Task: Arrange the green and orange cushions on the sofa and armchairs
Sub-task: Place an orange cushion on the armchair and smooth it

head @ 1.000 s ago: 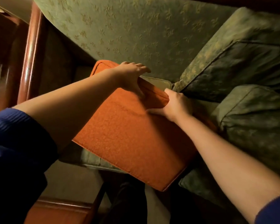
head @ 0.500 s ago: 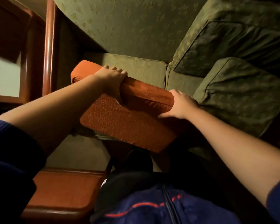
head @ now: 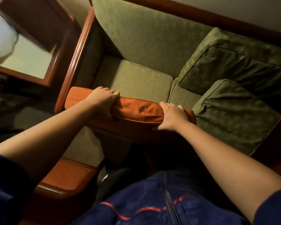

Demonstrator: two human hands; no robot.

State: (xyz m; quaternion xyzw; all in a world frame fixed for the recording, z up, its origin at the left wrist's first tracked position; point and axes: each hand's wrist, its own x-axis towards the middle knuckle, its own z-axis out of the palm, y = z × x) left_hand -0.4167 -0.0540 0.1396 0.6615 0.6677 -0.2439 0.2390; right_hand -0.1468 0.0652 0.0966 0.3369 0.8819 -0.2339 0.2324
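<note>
- While I look down from the head camera, the nearest thing I see is my navy zip jacket [head: 152,200] with a red wavy line, filling the bottom of the view, with both bare forearms reaching forward out of pushed-up sleeves.
- At lower left I see a polished wooden surface [head: 66,177], a table or an arm; I cannot tell which.
- My left hand [head: 104,99] is clamped over the top edge of the orange cushion [head: 139,111], fingers curled over the far side and pressed together, thumb hidden underneath.
- My right hand [head: 172,116] grips the same edge further right, fingers wrapped over the top, thumb on the near face.
- That orange cushion is held on edge, roughly upright, in front of the sofa's front edge; its left end reaches toward the wooden armrest [head: 78,54], its right end sits just beside the near green cushion [head: 234,116].
- Beyond it, the left part of the green seat [head: 133,78] lies bare.
- The near green cushion lies flat on the seat to the right; a second green cushion [head: 230,65] leans behind it against the sofa backrest [head: 144,33].
- Farthest left, past the armrest, I see a glass-topped side table [head: 29,57]; a blurred pale object sits at its edge.
</note>
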